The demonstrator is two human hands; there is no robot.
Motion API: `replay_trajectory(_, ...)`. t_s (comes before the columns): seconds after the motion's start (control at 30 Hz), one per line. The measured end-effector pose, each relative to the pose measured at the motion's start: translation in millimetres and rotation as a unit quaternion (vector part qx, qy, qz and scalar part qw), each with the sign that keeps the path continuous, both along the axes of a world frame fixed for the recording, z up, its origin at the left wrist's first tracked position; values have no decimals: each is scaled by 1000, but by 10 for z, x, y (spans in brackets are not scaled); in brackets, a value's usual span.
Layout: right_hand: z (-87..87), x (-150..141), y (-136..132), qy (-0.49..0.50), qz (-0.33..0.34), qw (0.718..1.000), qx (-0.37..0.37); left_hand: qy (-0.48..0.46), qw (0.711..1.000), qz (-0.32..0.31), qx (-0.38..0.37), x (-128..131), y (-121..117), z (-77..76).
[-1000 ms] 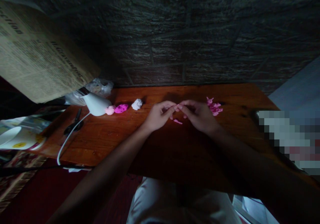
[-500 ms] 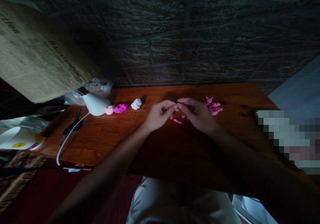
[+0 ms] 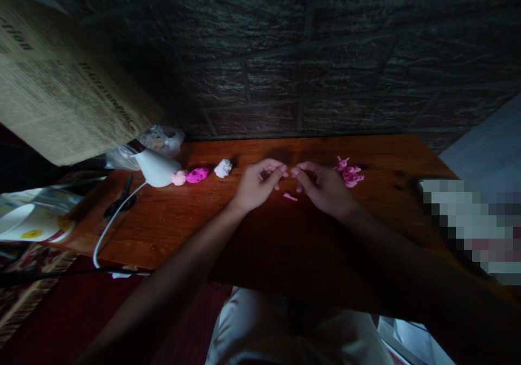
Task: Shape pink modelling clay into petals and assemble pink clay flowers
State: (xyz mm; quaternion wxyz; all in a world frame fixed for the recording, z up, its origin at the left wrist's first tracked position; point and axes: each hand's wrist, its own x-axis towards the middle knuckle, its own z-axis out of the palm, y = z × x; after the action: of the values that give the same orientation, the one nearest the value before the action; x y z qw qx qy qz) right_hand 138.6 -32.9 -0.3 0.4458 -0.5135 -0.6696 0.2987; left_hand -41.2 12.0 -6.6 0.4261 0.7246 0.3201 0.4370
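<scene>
My left hand (image 3: 260, 183) and my right hand (image 3: 319, 186) hover over the table, fingertips a small gap apart. Each has thumb and fingers pinched together; whatever is between them is too small to make out. Just below the gap lies a thin pink strip of clay (image 3: 290, 196) on the wood. Beside my right hand sits a pink modelled clay figure (image 3: 350, 173) with thin protruding parts. To the left of my left hand are a white lump of clay (image 3: 223, 168), a bright magenta lump (image 3: 197, 175) and a pale pink lump (image 3: 179, 177).
A white lamp base (image 3: 157, 168) with a cable stands left, under a newsprint-patterned shade (image 3: 69, 88). Black scissors (image 3: 121, 199) lie near the cable. A paper cup (image 3: 32, 224) is at the far left. The dark brick wall (image 3: 264, 56) borders the wooden table (image 3: 171, 229).
My two hands, whose fingertips were touching, have drawn slightly apart. The clay pieces on the table have stayed in place.
</scene>
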Motion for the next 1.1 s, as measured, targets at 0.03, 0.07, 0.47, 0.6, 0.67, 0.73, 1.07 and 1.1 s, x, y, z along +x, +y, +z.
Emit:
replay_trajectory(0.03, 8, 4, -2, -2, -1, 1000, 4, -1, 1000, 9, 4, -3, 5, -2)
replay_trajectory(0.07, 17, 8, -5, -2, 0, 1000, 8, -3, 1000, 18, 7, -5, 8, -2)
replay_trajectory(0.47, 87, 17, -18, 15, 4, 1000, 16, -11, 998, 40, 37, 5, -11, 14)
replay_trajectory(0.6, 74, 6, -25, 12, 11, 1000, 19, -14, 998, 46, 41, 16, -32, 29)
replay_trajectory(0.67, 59, -3, -24, 6, 9, 1000, 20, -18, 997, 53, 49, 22, -41, 36)
replay_trajectory(0.73, 38, -10, -18, 3, 8, 1000, 16, -18, 997, 56, 58, 26, -46, 38)
replay_trajectory(1.07, -67, 58, 65, 127, 12, 990, -56, -31, 997, 62, 34, -12, 19, 18)
replay_trajectory(1.1, -66, 59, 65, 137, 7, 988, -65, -33, 997, 64, 32, -17, 25, 17)
